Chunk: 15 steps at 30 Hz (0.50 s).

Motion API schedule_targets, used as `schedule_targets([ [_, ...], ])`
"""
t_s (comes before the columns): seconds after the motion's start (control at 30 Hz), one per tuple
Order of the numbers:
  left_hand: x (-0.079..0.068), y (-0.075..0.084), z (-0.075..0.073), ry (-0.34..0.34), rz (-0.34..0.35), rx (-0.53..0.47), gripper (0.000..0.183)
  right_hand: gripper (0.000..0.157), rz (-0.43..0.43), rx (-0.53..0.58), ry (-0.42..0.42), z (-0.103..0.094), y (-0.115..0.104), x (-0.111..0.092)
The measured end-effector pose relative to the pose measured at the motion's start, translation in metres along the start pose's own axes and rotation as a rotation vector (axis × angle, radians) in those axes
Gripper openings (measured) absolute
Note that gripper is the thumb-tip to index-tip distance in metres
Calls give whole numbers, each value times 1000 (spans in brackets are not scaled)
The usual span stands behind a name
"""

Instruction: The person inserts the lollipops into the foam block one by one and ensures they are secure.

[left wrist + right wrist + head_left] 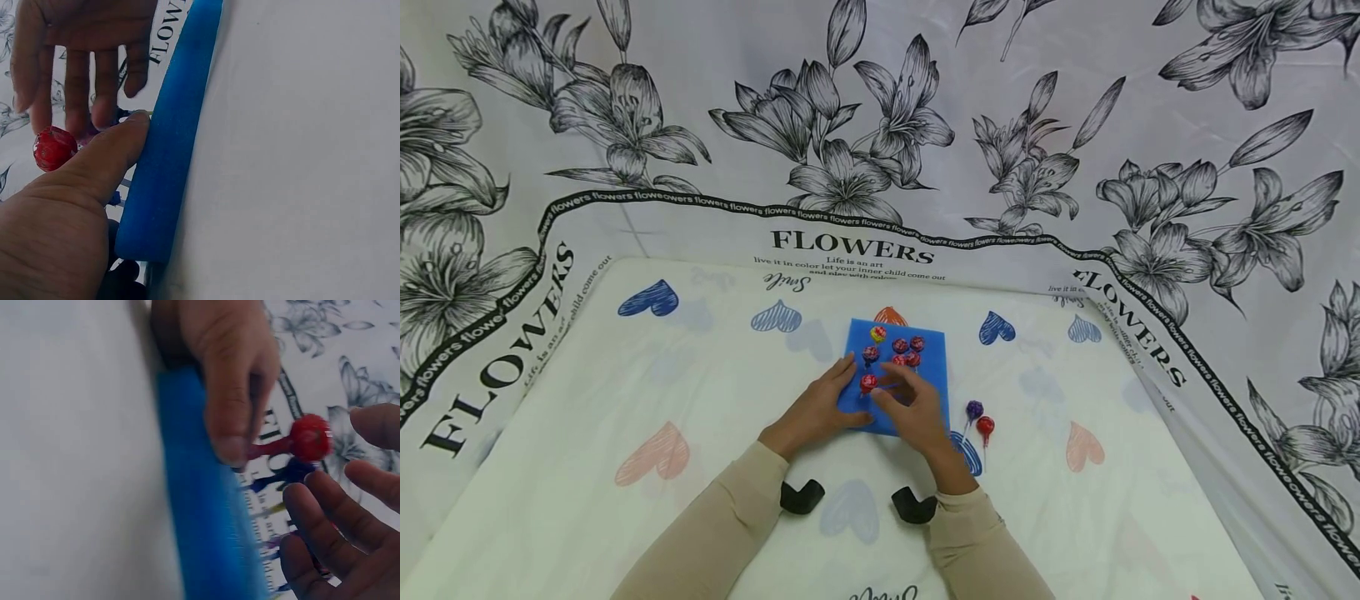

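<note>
A blue foam block (934,379) has several wrapped lollipops standing in it. My left hand (815,408) holds the block at its near left corner, thumb on the top face beside the stick of a red lollipop (310,437). Around that lollipop's head my right hand (917,412) hovers with fingers spread and slightly bent, apart from the candy in the right wrist view. Behind it stand a dark lollipop (870,355) and a yellow-and-red lollipop (878,333). A group of red lollipops (901,345) stands farther right, partly covered by the right hand.
A purple lollipop (974,409) and a red-wrapped lollipop (985,426) lie on the cloth to the right of the block. Black curved pieces (801,497) show beside both wrists. The heart-printed tablecloth (737,375) meets a flower-printed curtain (700,225) at the back.
</note>
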<state>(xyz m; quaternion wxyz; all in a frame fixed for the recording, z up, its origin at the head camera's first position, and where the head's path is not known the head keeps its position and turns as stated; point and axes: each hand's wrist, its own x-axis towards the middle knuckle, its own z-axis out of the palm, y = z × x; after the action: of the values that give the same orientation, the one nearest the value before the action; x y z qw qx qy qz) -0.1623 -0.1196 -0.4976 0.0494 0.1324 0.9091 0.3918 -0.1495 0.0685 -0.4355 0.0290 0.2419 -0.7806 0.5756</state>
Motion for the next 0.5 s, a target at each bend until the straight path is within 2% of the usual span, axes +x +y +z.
schedule_targets([
  [0.27,1,1,0,-39,-58,5,97,34,-11,-68,66,-30,-24,0],
  [0.5,0,1,0,-41,-54,-3,98,35,-25,-52,136,-60,-1,-1],
])
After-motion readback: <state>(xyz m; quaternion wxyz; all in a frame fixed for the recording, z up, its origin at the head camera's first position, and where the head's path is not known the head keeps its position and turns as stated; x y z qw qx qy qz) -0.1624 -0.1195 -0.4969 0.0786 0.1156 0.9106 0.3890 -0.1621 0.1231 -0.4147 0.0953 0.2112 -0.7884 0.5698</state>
